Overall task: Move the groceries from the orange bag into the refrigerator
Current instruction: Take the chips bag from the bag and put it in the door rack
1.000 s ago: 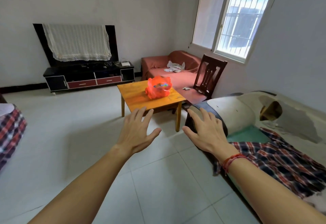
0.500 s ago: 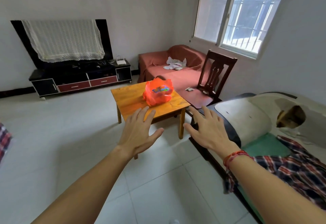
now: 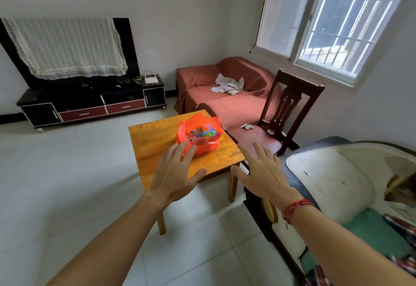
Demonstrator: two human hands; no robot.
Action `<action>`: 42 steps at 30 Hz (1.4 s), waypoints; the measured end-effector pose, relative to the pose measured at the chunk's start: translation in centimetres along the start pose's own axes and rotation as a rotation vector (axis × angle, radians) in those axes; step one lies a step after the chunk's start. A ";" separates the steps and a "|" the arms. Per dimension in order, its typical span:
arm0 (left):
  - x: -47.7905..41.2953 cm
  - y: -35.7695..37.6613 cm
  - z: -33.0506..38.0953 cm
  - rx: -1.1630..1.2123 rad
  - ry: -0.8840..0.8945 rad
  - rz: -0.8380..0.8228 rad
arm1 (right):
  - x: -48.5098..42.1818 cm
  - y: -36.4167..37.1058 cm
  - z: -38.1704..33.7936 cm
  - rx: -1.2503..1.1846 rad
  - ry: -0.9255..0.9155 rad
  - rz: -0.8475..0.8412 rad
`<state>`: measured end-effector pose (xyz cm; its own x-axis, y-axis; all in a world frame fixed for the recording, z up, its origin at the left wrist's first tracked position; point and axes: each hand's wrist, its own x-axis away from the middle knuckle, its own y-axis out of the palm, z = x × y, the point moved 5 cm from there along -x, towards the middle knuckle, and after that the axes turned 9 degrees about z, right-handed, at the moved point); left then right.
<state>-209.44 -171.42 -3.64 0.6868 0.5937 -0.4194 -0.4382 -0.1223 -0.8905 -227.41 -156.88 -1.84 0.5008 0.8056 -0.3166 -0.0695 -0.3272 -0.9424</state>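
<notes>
1 orange bag (image 3: 199,138) sits on the small wooden worktop (image 3: 155,141), toward its far right side, its mouth splayed open so the colourful groceries (image 3: 203,132) inside show. It stands upright on its own, I judge because the contents weigh down its base while the thin plastic props the crumpled rim.

My left hand (image 3: 177,173) is held out with fingers straight and spread, gripping nothing. Its fingertips overlap the bag's near left side in this view, though I cannot tell whether they touch it. My right hand (image 3: 263,175) is likewise spread and empty, hovering off the worktop's near right corner, apart from the bag. Both palms face down and forward, which I take as readying a 2-handed gather of the bag's rim.

The packets carry bright blue, green and yellow print, but no word or brand is readable from here.

A dark wooden chair (image 3: 290,105) stands just beyond the worktop, beside a sofa (image 3: 225,103) under a red cover. No refrigerator is in view, so I judge the carrying is all ahead.
</notes>
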 end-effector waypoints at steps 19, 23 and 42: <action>-22.0 17.6 -13.5 0.038 -0.079 -0.141 | -26.5 17.2 2.0 0.023 -0.024 -0.161; -26.7 21.6 -16.5 0.087 -0.113 -0.203 | -31.9 21.3 1.9 0.027 -0.010 -0.221; -34.1 33.7 -20.8 0.163 -0.300 -0.372 | -45.0 35.5 3.7 -0.128 0.002 -0.441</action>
<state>-235.54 -212.31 -23.02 0.6272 0.7788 0.0112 -0.2971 0.2526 -0.9208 -255.57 -202.90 -21.43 0.4599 0.8808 0.1123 0.2579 -0.0114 -0.9661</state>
